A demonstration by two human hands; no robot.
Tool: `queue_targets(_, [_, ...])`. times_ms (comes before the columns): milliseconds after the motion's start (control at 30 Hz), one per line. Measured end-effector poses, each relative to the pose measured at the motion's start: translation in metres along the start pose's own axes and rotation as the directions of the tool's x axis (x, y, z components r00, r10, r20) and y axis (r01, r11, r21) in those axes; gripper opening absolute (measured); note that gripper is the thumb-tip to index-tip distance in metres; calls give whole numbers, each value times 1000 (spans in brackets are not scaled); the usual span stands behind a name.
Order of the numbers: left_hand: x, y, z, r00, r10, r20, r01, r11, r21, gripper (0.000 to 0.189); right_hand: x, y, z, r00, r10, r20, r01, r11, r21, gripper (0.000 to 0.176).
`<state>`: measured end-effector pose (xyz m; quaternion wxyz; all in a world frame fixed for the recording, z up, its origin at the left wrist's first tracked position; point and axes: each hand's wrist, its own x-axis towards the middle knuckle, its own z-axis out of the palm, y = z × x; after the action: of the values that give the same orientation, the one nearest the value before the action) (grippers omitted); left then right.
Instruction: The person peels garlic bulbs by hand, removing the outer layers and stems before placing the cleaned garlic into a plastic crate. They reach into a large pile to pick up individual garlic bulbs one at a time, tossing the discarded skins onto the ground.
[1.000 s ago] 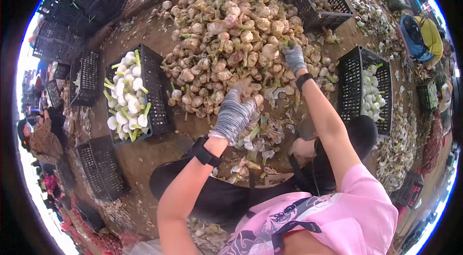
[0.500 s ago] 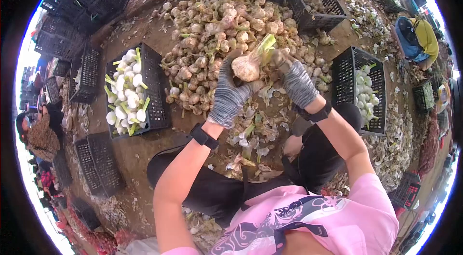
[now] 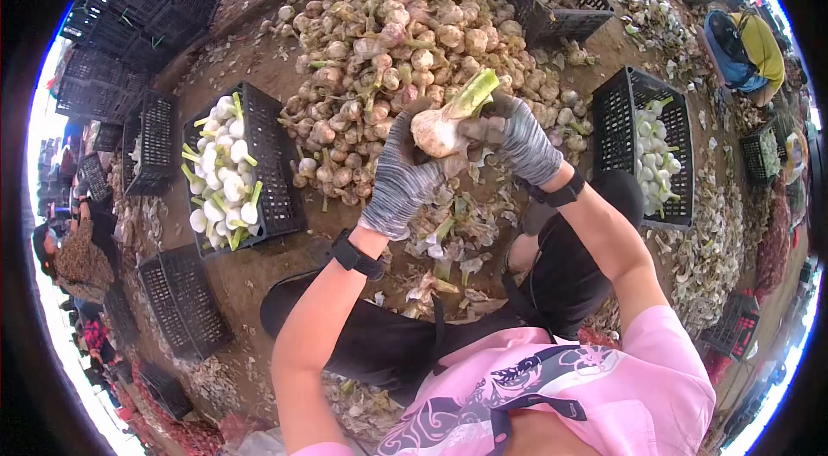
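Observation:
In a grey knitted glove, my left hand (image 3: 399,176) is wrapped round a garlic bulb (image 3: 436,133) from the left and below. The bulb's cut green stem (image 3: 474,94) points up and to the right. My right hand (image 3: 522,144), gloved alike, has its fingers bent and closed against the bulb's right side, just under the stem. What its fingertips pinch there is partly hidden. Behind both hands lies a large heap of unpeeled garlic (image 3: 379,59). Peeled skins and leaf scraps (image 3: 448,227) are scattered on the ground below my hands.
A black crate (image 3: 280,158) of cleaned white garlic stands at left, another crate (image 3: 681,154) at right. More crates (image 3: 561,16) stand behind the heap. An overturned-looking crate (image 3: 185,301) lies at lower left. Other people (image 3: 82,257) sit at the far left and right (image 3: 759,63).
My right hand has come in from beside the stem to the bulb's right side, fingers closing on it. My left hand still holds the bulb; the whole view has shifted slightly.

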<state>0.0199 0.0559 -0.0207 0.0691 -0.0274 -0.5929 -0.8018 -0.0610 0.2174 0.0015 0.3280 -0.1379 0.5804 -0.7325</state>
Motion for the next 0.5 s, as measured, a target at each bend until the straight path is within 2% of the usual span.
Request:
queue_targets(67, [2, 9, 2, 986, -156, 63, 166, 963, -214, 66, -3, -7, 1, 998, 62, -8, -61, 996, 61, 33])
queue_targets(100, [0, 13, 2, 986, -155, 61, 165, 963, -214, 66, -1, -2, -2, 998, 62, -6, -62, 996, 61, 33])
queue_targets(167, [-7, 19, 0, 929, -359, 86, 362, 838, -408, 62, 4, 5, -7, 998, -45, -40, 39, 990, -137, 33])
queue_targets(300, [-10, 10, -5, 892, -445, 76, 420, 758, -499, 57, -5, -9, 1, 1000, 6, -30, -12, 979, -203, 32])
queue_targets(367, [-11, 17, -7, 859, -490, 151, 492, 706, -510, 51, -6, -10, 1, 1000, -26, 0, 26, 987, -157, 31])
queue_targets(500, [-11, 15, -9, 838, -503, 210, 529, 657, -537, 49, -6, -14, 0, 999, 40, 27, -37, 992, -118, 30])
